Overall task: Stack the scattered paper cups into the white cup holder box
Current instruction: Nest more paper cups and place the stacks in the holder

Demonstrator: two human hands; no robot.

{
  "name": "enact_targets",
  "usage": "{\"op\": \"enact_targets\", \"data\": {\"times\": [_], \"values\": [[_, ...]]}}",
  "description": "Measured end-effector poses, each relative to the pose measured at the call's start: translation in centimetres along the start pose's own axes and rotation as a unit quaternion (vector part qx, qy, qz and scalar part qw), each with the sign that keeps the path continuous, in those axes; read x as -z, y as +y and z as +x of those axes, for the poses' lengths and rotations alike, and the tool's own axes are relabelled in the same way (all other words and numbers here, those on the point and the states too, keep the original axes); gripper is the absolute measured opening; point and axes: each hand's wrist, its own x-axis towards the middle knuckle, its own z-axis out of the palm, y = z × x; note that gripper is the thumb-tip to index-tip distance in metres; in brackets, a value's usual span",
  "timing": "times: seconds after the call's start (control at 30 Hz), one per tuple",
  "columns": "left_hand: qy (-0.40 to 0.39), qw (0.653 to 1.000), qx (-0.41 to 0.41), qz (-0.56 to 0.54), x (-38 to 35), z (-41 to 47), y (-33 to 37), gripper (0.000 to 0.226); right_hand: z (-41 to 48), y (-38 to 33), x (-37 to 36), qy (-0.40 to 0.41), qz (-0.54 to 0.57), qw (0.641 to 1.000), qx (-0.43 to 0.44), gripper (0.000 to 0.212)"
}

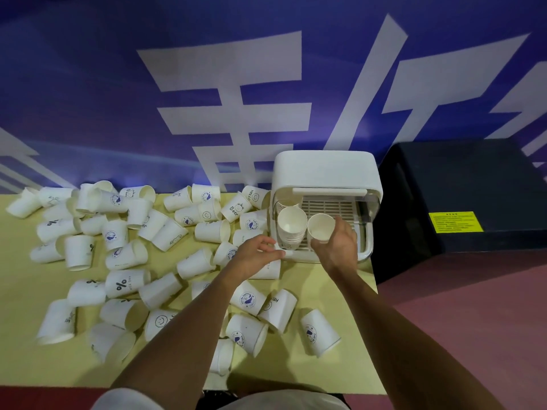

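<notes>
The white cup holder box [325, 170] stands at the table's back right, its front open. Inside it on the left sits a stack of paper cups [291, 229]. My right hand [337, 247] grips an upright paper cup [320, 227] just right of that stack, inside the box's opening. My left hand [256, 254] rests on the box's front left corner with its fingers laid along the rim. Several scattered paper cups [127, 282] with printed logos lie on their sides across the yellow table [23, 365], left of and in front of the box.
A blue wall with large white characters rises behind the table. A black cabinet [461, 196] with a yellow label stands right of the box. Red floor lies to the right. One cup [319, 332] lies near the table's right edge.
</notes>
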Motion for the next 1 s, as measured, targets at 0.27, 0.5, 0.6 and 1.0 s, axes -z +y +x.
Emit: {"op": "enact_targets", "data": {"times": [0.27,0.5,0.6,1.0], "values": [[-0.011,1.000,-0.008,-0.016,0.8,-2.0,-0.3,0.047,-2.9,-1.9,0.6,0.017,0.024,0.995,0.100,0.054],[0.009,0.999,-0.014,-0.049,4.0,-4.1,-2.4,0.046,-5.8,-5.0,-1.8,-0.019,0.001,0.992,0.122,0.056],[0.008,0.998,-0.018,-0.054,6.7,-5.0,-4.3,0.039,-7.5,-7.2,-4.0,-0.031,0.004,0.991,0.128,0.055],[0.050,0.995,-0.016,-0.086,26.6,-10.4,-14.0,0.044,-16.3,-22.2,-18.6,-0.078,0.011,0.985,0.156,0.058]]}}
